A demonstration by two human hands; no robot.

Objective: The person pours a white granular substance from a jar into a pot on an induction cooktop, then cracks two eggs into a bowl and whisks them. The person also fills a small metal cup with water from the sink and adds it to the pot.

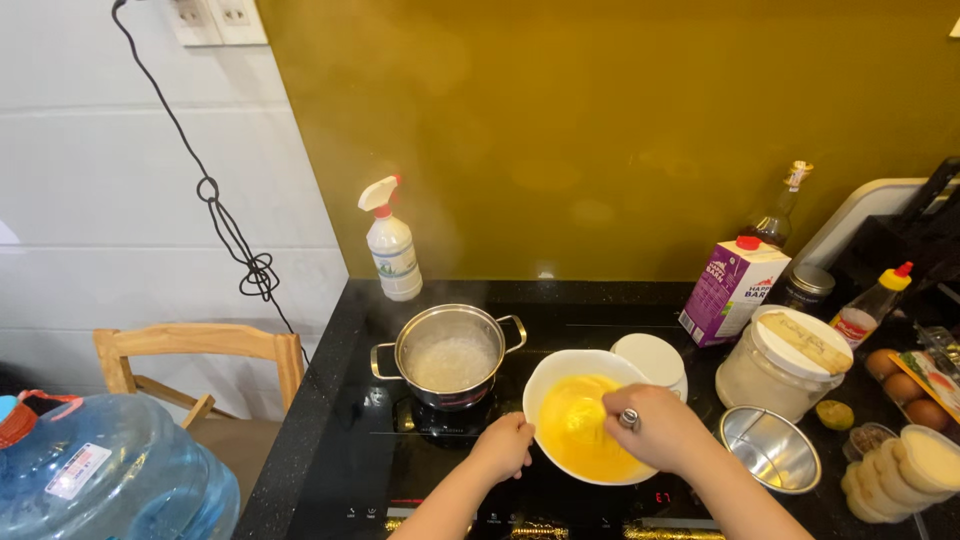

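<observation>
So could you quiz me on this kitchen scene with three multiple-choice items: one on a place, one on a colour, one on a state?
1. Where is the steel pot relative to the white bowl?
A. to its left
B. to its right
C. inside it

2. What colour is the mixture in the bowl?
A. green
B. yellow
C. brown

3. What is the right hand doing?
A. lying flat on the counter
B. resting on the pot's lid
C. gripping a metal-handled tool over the bowl

Answers:
1 A, the pot sits left of the bowl on the black cooktop.
2 B, the mixture is bright yellow.
3 C, its fingers are closed around the tool, while the left hand holds the bowl's rim.
</observation>
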